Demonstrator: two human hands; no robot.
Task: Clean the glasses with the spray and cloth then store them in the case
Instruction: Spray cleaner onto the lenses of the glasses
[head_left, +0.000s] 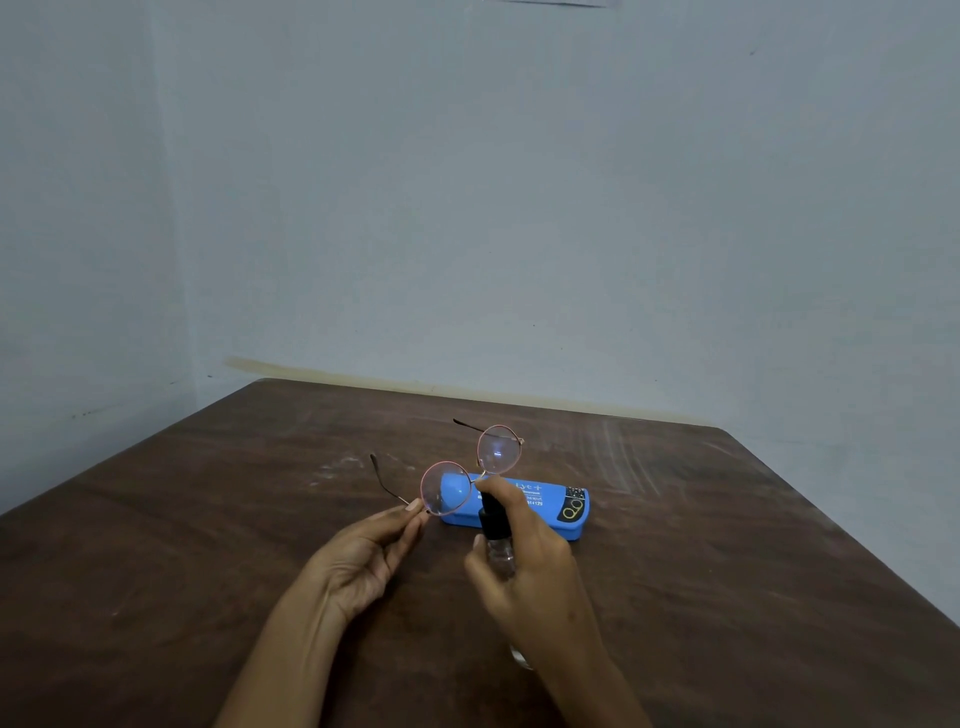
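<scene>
Round pink-rimmed glasses (470, 470) hang above the table with both temples unfolded toward the left. My left hand (363, 556) pinches them at the hinge of the near lens. A small clear spray bottle (497, 540) with a black nozzle is gripped in my right hand (530, 571), forefinger on top of the nozzle, which sits just below the bridge of the glasses. Behind both lies a shut blue case (550, 506) with white lettering. No cloth is in view.
A dark brown wooden table (727, 545) carries everything; its far edge runs along a pale wall (519, 208). A wall corner stands at the left, beyond the table's left edge.
</scene>
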